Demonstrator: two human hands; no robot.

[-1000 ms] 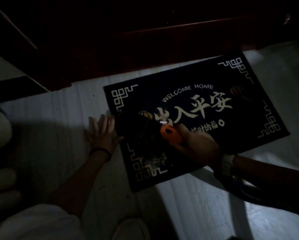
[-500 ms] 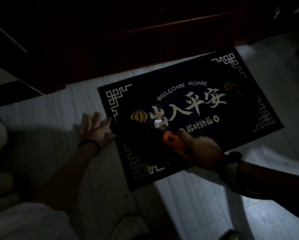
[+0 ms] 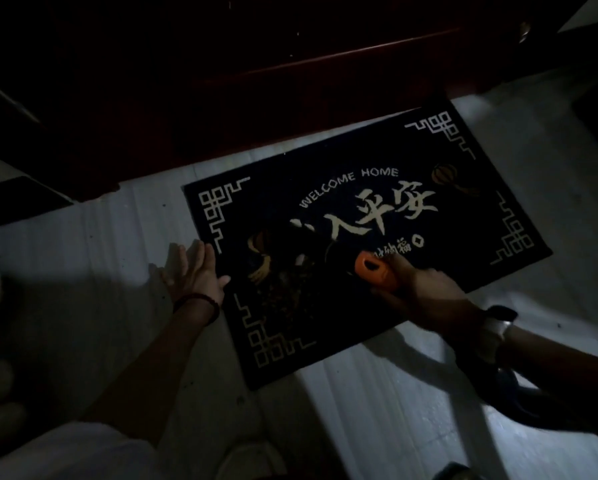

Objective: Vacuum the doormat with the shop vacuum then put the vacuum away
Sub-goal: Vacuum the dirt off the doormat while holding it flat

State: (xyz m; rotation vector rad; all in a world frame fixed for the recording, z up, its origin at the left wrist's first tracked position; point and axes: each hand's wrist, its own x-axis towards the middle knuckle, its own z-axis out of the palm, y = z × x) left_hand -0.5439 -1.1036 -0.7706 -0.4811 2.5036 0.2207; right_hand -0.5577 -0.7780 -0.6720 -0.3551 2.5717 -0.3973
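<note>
Right hand [image 3: 425, 296] grips orange vacuum nozzle [image 3: 373, 271] on doormat [image 3: 359, 209]; left hand [image 3: 195, 271] spread flat at its edge.

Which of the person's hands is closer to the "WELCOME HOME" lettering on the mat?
The right hand. It grips the orange vacuum handle over the doormat, just below the lettering. The left hand lies flat at the doormat's left edge, farther off.
</note>
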